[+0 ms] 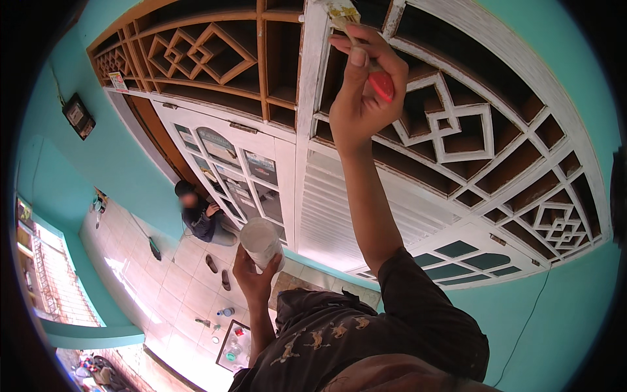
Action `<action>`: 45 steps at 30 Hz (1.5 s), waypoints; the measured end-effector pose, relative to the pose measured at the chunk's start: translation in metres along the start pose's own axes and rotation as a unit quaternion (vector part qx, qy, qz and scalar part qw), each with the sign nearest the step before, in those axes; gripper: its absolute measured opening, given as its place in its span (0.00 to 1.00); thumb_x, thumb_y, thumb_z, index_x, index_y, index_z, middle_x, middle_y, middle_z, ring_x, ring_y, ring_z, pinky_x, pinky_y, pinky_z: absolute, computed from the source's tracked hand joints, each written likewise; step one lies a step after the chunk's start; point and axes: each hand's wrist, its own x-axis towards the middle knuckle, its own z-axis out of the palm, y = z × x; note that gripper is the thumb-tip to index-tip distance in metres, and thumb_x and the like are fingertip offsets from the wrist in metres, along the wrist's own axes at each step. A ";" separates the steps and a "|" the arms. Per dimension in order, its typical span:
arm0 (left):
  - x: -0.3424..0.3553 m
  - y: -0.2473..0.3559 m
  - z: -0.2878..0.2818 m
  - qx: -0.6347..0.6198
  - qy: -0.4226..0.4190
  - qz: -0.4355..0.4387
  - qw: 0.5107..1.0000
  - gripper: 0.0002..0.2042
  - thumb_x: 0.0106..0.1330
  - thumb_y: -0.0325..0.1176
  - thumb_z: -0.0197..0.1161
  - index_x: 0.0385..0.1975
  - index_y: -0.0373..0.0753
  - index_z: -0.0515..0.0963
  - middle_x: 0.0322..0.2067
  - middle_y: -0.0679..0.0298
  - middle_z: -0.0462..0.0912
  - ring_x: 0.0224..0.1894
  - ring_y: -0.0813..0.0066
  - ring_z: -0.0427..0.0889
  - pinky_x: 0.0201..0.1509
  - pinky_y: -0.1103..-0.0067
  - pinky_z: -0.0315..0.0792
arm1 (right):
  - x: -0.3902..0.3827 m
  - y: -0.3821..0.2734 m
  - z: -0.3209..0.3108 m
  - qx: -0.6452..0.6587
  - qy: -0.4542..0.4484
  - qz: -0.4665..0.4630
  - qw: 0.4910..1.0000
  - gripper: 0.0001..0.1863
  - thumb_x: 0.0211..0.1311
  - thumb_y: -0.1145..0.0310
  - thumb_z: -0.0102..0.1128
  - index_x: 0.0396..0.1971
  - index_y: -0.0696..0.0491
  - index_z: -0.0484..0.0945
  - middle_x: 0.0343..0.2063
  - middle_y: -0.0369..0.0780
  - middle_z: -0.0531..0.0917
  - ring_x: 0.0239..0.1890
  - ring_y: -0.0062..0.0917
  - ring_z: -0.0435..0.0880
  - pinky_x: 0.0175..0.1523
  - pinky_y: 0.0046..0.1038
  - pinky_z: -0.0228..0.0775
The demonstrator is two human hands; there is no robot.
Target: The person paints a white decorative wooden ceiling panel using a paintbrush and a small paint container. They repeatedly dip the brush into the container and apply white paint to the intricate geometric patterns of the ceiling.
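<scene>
Paintbrush with red-ended handle (381, 86), pinched in your raised right hand (367, 98), sits at the white-painted wooden lattice frame (312, 85), presumably for overhead reach. Your left hand (252, 276) wraps the white cylindrical container (260, 240) lower down, likely to hold its contents level.

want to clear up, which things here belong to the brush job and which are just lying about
Seemingly in the job:
paintbrush in right hand
white container in left hand
white woodwork

Apparently lying about:
dark footwear on floor
bluish bottle
</scene>
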 end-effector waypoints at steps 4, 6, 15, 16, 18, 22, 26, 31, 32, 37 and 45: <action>0.000 -0.001 0.001 -0.020 -0.004 -0.005 1.000 0.33 0.49 0.22 0.73 0.59 0.28 0.68 0.50 0.56 0.78 0.52 0.67 0.78 0.60 0.71 0.70 | 0.004 0.017 -0.007 -0.044 -0.002 -0.027 0.999 0.08 0.70 0.77 0.53 0.44 0.64 0.67 0.44 0.52 0.81 0.40 0.31 0.86 0.50 0.31 0.79; 0.001 0.001 0.002 -0.019 -0.006 -0.004 1.000 0.33 0.49 0.22 0.73 0.59 0.28 0.68 0.50 0.56 0.78 0.52 0.68 0.78 0.60 0.71 0.70 | 0.005 0.022 -0.010 -0.082 -0.008 -0.060 0.995 0.08 0.69 0.78 0.54 0.44 0.63 0.69 0.44 0.51 0.81 0.40 0.31 0.86 0.50 0.29 0.79; 0.001 0.000 -0.001 -0.029 0.000 -0.014 0.999 0.33 0.50 0.22 0.73 0.59 0.28 0.68 0.50 0.56 0.78 0.52 0.67 0.79 0.60 0.72 0.70 | 0.005 0.010 -0.011 -0.180 -0.012 -0.080 0.980 0.05 0.65 0.81 0.58 0.40 0.61 0.75 0.43 0.45 0.83 0.43 0.28 0.83 0.49 0.24 0.76; 0.001 0.000 -0.002 -0.027 0.000 -0.013 1.000 0.33 0.50 0.22 0.73 0.59 0.27 0.68 0.50 0.56 0.78 0.52 0.67 0.78 0.60 0.72 0.70 | 0.005 0.010 -0.011 -0.183 -0.008 -0.082 0.980 0.05 0.65 0.81 0.58 0.39 0.60 0.75 0.43 0.45 0.83 0.43 0.28 0.83 0.49 0.24 0.76; 0.001 0.001 -0.003 -0.027 0.005 -0.010 1.000 0.33 0.50 0.22 0.73 0.59 0.27 0.68 0.50 0.56 0.78 0.52 0.67 0.78 0.60 0.72 0.70 | 0.006 0.006 -0.013 -0.197 0.000 -0.080 0.977 0.05 0.65 0.80 0.58 0.39 0.60 0.76 0.42 0.44 0.83 0.42 0.28 0.83 0.49 0.24 0.76; 0.002 0.000 -0.005 0.002 0.001 0.007 1.000 0.33 0.51 0.22 0.73 0.59 0.27 0.67 0.50 0.55 0.78 0.52 0.67 0.79 0.60 0.72 0.70 | 0.006 -0.004 -0.022 -0.229 0.000 -0.079 0.970 0.06 0.66 0.80 0.57 0.41 0.61 0.75 0.42 0.45 0.82 0.42 0.29 0.83 0.48 0.26 0.77; 0.003 -0.001 -0.005 0.010 -0.002 0.005 1.000 0.34 0.51 0.23 0.73 0.60 0.27 0.67 0.50 0.55 0.78 0.52 0.67 0.79 0.60 0.72 0.70 | 0.001 -0.023 -0.019 -0.173 -0.002 -0.036 0.984 0.07 0.67 0.79 0.56 0.42 0.62 0.72 0.43 0.48 0.81 0.42 0.30 0.84 0.48 0.26 0.78; 0.006 -0.002 -0.001 -0.020 -0.008 -0.001 1.000 0.34 0.50 0.23 0.73 0.59 0.28 0.68 0.50 0.56 0.79 0.52 0.67 0.79 0.59 0.71 0.71 | 0.003 -0.004 -0.013 -0.110 -0.035 -0.055 0.992 0.06 0.67 0.79 0.56 0.41 0.62 0.71 0.43 0.49 0.81 0.40 0.30 0.86 0.48 0.26 0.78; 0.006 -0.002 0.000 -0.025 -0.012 -0.004 1.000 0.34 0.50 0.23 0.73 0.59 0.28 0.68 0.50 0.56 0.79 0.52 0.67 0.79 0.59 0.71 0.71 | 0.003 0.004 -0.013 -0.110 -0.037 -0.057 0.992 0.06 0.67 0.79 0.56 0.41 0.62 0.71 0.43 0.49 0.82 0.40 0.29 0.86 0.48 0.26 0.78; 0.007 -0.001 0.002 -0.031 -0.030 -0.013 0.999 0.33 0.49 0.22 0.73 0.58 0.29 0.69 0.49 0.56 0.79 0.51 0.67 0.79 0.59 0.72 0.71 | 0.006 0.010 -0.022 -0.176 -0.033 -0.065 0.982 0.07 0.67 0.79 0.57 0.42 0.62 0.72 0.43 0.47 0.82 0.41 0.27 0.85 0.47 0.24 0.78; 0.006 0.001 0.002 -0.025 -0.021 -0.009 0.999 0.33 0.50 0.22 0.73 0.58 0.28 0.69 0.49 0.56 0.79 0.51 0.67 0.79 0.58 0.72 0.71 | -0.005 -0.009 -0.016 -0.090 0.014 -0.013 0.996 0.07 0.66 0.80 0.57 0.43 0.62 0.73 0.44 0.46 0.81 0.43 0.29 0.84 0.48 0.25 0.78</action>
